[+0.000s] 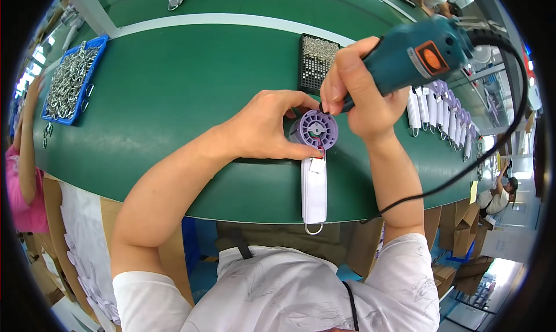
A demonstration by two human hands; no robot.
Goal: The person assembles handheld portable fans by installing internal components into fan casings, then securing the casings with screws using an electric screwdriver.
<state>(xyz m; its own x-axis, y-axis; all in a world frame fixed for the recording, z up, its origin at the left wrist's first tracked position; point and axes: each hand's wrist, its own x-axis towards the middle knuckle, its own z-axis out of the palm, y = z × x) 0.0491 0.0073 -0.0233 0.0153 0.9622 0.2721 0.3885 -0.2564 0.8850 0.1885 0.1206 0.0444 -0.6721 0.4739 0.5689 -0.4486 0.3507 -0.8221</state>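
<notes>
Lying on the green bench, a small fan with a round purple head (315, 130) and a white handle (314, 193) points its handle toward me. A metal ring sticks out of the handle's end, over the bench edge. Thumb and fingers of my left hand (269, 126) are wrapped round the purple head from the left. In my right hand (362, 91) is a teal electric screwdriver (414, 54), tilted with its tip down at the head's upper right rim. My fingers hide the tip. Red and dark wires show inside the head.
A blue tray (74, 80) of metal clips stands at the left. Beyond my hands sits a black screw tray (315, 62) with small screws. Several similar fans (440, 112) lie in a row at the right. The screwdriver's black cord (463, 172) loops across my right forearm. Other people work nearby.
</notes>
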